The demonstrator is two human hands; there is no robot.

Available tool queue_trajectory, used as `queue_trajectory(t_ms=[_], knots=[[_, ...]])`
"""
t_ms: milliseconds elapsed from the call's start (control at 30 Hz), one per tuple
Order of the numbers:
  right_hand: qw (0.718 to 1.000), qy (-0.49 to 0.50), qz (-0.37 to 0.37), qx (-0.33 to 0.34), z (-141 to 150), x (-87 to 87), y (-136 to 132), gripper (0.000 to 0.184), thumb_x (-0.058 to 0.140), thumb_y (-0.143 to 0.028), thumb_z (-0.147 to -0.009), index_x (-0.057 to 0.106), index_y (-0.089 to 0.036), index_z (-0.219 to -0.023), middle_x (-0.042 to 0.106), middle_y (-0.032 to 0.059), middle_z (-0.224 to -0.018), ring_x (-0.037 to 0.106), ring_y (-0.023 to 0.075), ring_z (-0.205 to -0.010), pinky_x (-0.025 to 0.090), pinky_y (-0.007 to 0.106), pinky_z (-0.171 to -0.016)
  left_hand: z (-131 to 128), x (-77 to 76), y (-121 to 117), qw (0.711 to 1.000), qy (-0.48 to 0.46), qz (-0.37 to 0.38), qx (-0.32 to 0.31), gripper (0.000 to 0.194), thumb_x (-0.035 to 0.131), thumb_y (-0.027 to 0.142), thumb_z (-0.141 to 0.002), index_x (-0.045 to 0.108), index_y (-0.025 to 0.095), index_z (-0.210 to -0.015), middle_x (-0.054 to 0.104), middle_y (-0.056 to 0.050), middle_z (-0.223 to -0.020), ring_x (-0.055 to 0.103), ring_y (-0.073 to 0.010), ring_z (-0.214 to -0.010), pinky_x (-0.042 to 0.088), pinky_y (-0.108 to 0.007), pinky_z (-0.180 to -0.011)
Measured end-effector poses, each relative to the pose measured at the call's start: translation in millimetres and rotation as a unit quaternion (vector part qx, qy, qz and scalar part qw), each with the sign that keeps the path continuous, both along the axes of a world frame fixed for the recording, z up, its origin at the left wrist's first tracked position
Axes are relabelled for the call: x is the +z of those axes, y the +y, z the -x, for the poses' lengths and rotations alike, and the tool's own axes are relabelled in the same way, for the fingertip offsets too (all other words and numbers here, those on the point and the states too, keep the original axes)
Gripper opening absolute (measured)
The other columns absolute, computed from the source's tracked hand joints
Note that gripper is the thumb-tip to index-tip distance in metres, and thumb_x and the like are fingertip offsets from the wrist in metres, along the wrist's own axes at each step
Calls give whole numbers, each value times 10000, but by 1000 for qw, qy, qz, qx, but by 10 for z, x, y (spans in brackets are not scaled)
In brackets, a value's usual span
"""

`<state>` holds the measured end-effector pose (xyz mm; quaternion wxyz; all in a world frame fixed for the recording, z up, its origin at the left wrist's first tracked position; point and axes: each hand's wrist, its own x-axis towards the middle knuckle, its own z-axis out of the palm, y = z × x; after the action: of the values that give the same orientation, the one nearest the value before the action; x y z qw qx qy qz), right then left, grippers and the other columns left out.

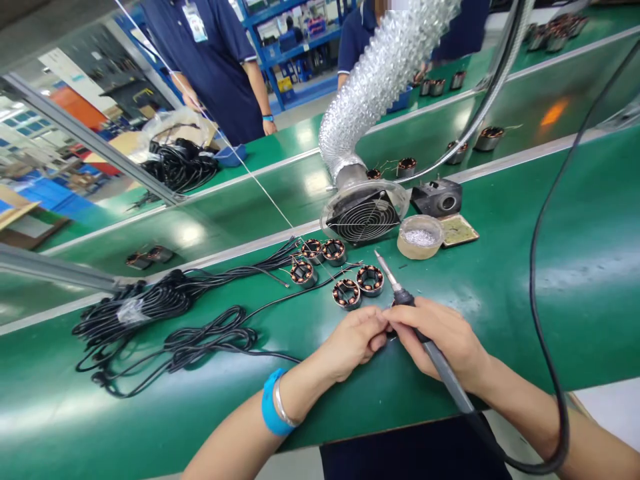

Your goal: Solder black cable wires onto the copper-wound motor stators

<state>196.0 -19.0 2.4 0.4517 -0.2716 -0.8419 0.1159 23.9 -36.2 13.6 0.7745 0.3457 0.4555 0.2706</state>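
My right hand (pixel 443 337) is closed around a soldering iron (pixel 400 290), its tip pointing up and away toward the fan. My left hand (pixel 353 340) is curled, its fingertips pinched against the right hand's fingers over something too small to make out. Just beyond both hands lie several copper-wound stator cores (pixel 346 293) on the green bench (pixel 150 413), with black leads trailing left. The iron's black cord (pixel 543 320) loops round my right forearm.
A fume-extractor fan (pixel 364 217) on a silver flexible duct (pixel 385 73) stands behind the cores. A tub of solder bits (pixel 421 236), a sponge tray (pixel 458 230) and a black holder (pixel 437 197) sit right of it. Black cable bundles (pixel 145 313) lie left. Two people stand beyond the conveyor.
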Motion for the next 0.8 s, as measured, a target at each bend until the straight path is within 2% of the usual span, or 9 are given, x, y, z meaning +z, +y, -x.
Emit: queue_trajectory(t_ms=[100, 167, 300, 367, 533, 667, 800], knots=[[999, 11, -7, -30, -26, 8, -18, 300, 579, 3, -833, 585, -150, -1090, 675, 37, -882, 587, 113, -700, 495, 240, -665, -35, -2, -12, 999, -11, 3, 39, 619, 711, 674, -675, 360, 175, -774, 261, 111, -511, 150, -10, -400, 83, -165, -374], [999, 13, 18, -44, -74, 14, -40, 284, 618, -40, -827, 589, -156, -1084, 673, 28, -890, 592, 102, -709, 505, 232, -688, -54, -15, -13, 998, -6, 0, 61, 645, 734, 680, -641, 352, 173, -752, 248, 116, -503, 146, -3, -399, 87, -157, -374], [995, 2, 96, -7, -130, 3, -79, 299, 638, -109, -799, 571, -164, -1085, 656, 13, -889, 576, 84, -686, 516, 219, -685, -79, -28, -16, 997, 12, -4, 82, 675, 746, 700, -604, 342, 172, -724, 254, 117, -496, 150, 3, -396, 98, -151, -374], [996, 15, 88, 11, -109, -16, -78, 300, 606, -73, -810, 564, -166, -1092, 667, 11, -909, 599, 84, -727, 523, 213, -719, -87, -32, -22, 996, 17, -9, 86, 676, 739, 709, -606, 345, 172, -723, 248, 119, -492, 149, 2, -396, 101, -152, -377], [996, 38, 62, -49, -52, -46, -16, 236, 579, -24, -838, 573, -162, -1030, 672, 15, -882, 612, 92, -747, 510, 214, -719, -112, -72, -46, 994, 33, -35, 101, 612, 683, 695, -680, 372, 172, -735, 246, 112, -490, 160, -12, -406, 121, -166, -391], [999, 19, 16, -32, -69, -53, 2, 275, 586, -7, -831, 587, -148, -1066, 679, 31, -885, 563, 108, -683, 484, 246, -648, -126, -109, -75, 989, 63, -68, 114, 520, 626, 619, -771, 367, 169, -738, 259, 101, -521, 164, -17, -433, 157, -171, -419], [999, 25, 19, -31, -93, -46, -48, 301, 608, -10, -815, 591, -131, -1091, 686, 50, -926, 567, 122, -712, 491, 269, -669, -120, -138, -116, 985, 97, -88, 109, 437, 562, 547, -837, 363, 169, -744, 265, 93, -542, 165, -24, -448, 185, -175, -441]])
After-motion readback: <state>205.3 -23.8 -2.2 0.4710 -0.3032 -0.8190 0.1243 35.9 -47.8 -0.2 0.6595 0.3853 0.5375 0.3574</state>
